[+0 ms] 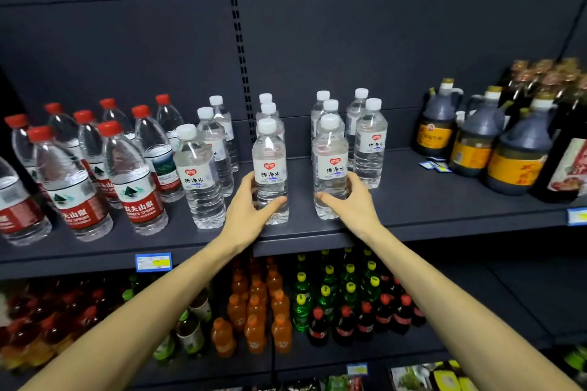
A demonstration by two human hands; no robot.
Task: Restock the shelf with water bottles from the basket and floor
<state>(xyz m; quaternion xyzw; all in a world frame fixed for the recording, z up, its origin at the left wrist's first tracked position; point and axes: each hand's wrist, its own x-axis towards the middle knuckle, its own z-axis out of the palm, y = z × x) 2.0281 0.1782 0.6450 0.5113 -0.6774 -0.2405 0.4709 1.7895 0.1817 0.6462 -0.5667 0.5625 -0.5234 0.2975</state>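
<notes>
Two white-capped water bottles, centre frame, upright at the shelf's front edge. Left bottle (270,168): left hand (251,203) curled round its lower body. Right bottle (330,165): right hand (349,200) curled round likewise.

Risk: both stand close to the shelf lip (317,240); a push off-line could tip them onto the rows behind (365,136) or off the edge.

Room: bare shelf between the two columns and right, toward the dark sauce jugs (476,133). Red-capped bottles (127,174) crowd the left.
</notes>
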